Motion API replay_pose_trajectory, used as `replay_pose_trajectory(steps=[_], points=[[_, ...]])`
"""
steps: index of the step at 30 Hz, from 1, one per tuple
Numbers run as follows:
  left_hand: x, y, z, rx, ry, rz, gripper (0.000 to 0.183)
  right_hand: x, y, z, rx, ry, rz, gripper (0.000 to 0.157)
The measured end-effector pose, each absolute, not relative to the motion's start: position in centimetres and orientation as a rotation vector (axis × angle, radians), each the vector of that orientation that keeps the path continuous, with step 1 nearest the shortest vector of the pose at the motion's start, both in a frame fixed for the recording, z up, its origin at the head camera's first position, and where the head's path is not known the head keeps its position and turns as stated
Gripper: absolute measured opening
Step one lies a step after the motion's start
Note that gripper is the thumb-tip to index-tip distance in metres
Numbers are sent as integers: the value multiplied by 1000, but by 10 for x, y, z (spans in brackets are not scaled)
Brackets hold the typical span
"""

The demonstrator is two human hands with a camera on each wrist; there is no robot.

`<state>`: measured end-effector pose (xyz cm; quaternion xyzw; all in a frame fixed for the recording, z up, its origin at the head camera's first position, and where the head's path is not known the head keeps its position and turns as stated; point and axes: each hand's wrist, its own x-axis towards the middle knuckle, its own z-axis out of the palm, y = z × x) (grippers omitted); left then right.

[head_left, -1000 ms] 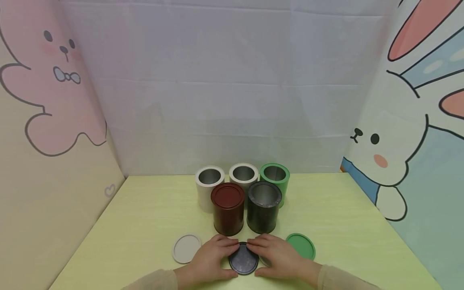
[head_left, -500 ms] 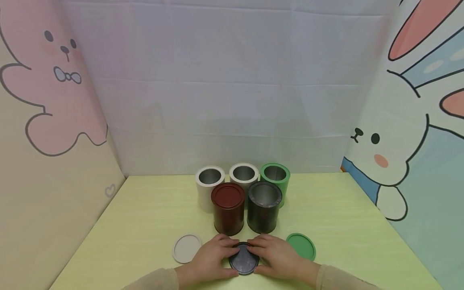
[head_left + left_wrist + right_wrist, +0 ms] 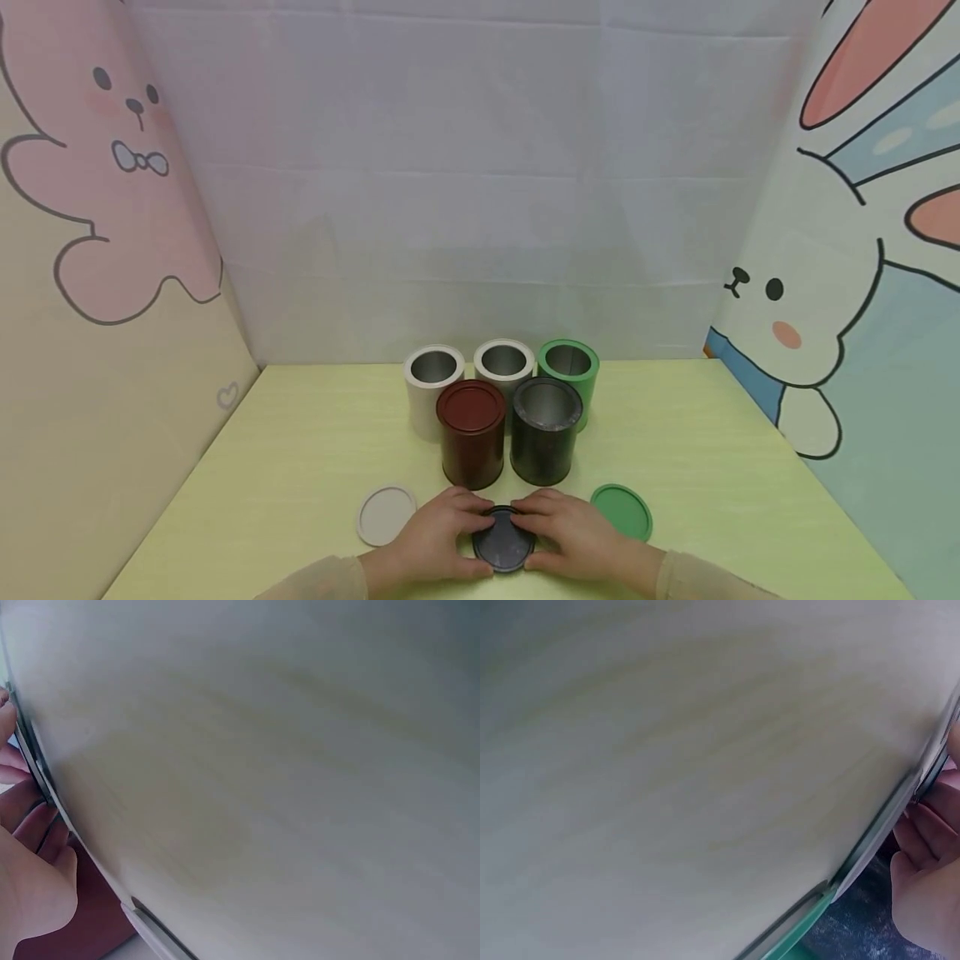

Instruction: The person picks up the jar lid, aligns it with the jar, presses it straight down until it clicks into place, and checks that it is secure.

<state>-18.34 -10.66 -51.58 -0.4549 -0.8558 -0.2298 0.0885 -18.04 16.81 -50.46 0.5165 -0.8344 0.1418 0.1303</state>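
Yellow-green tabletop point(image 3: 300, 458); black lid point(image 3: 504, 546), lower centre.
We see left hand point(image 3: 438, 537) and right hand point(image 3: 573, 535) gripping opposite edges, presumably steadying it.

Forward of round black lid point(image 3: 504, 550), lidded dark-red cylindrical can point(image 3: 471, 437) and open black cylindrical can point(image 3: 544, 442) obstruct; pale-yellow tabletop point(image 3: 315, 450) permits passage either side.

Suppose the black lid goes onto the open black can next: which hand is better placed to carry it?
Probably the right hand. Both hands grip the black lid, but the open black can stands ahead of the right hand, while the red can stands ahead of the left hand.
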Motion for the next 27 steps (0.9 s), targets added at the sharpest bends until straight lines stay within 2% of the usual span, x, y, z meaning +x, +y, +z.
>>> replay_pose_trajectory(steps=[27], points=[[-184,-96,-488,-1371,-2324,-945,48,-173,183,-477,1420,-2259,776,46]])
